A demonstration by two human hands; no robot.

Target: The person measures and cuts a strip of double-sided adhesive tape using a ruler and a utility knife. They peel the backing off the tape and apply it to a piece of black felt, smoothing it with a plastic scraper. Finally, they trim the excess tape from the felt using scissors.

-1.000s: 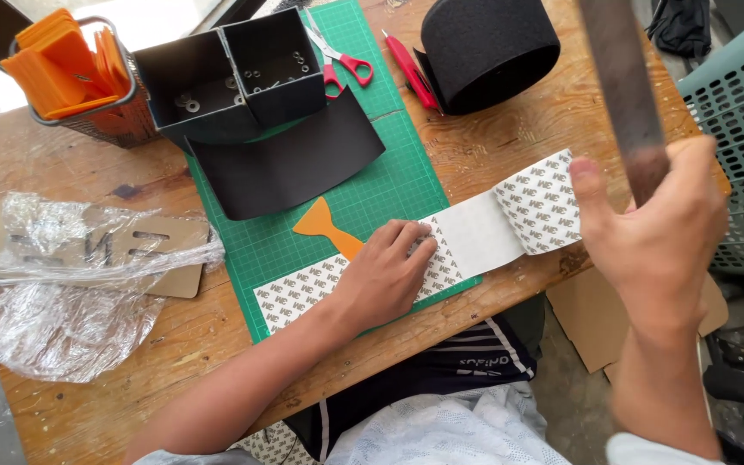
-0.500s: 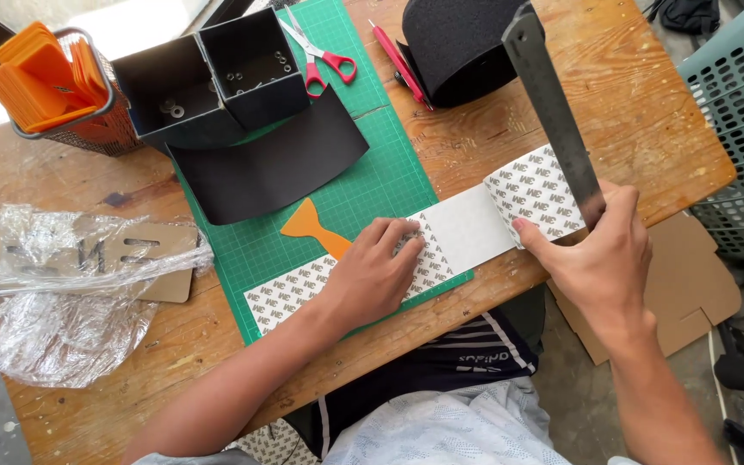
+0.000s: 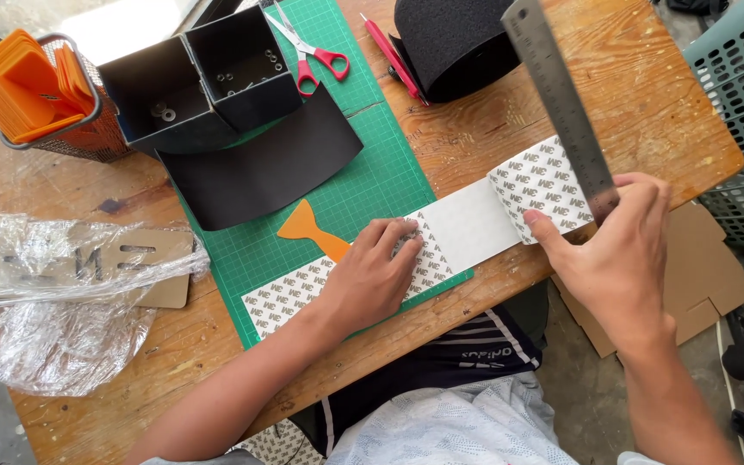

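- The left hand [image 3: 372, 280] lies flat, fingers spread and gripping nothing, pressing down on a long strip of white adhesive sheet with a grey repeating print [image 3: 441, 241]; the fingertips rest near the strip's plain white middle.
- The strip runs slantwise across the near edge of a green gridded cutting mat [image 3: 363, 185] and on over the worn wooden counter [image 3: 647, 95], its far end curling up at the right.
- The right hand [image 3: 622, 250] is closed around the lower end of a long steel ruler [image 3: 559, 99], the thumb resting on the curled end of the strip; the ruler rises away from the hand, slanting up over the counter.
- A flat orange cut-out with a flared tail [image 3: 307, 228] lies on the mat, just beside the left hand's fingers.
- Further back on the mat sit a curved black sheet [image 3: 260, 168], two open black boxes [image 3: 200, 82] and red-handled scissors [image 3: 312, 56].
- A red pen-like tool [image 3: 389, 52] lies on the counter next to a roll of black fabric-like material [image 3: 458, 34].
- At the left are a wire basket of orange pieces [image 3: 45, 95] and crumpled clear plastic film [image 3: 53, 301] over a piece of brown cardboard.
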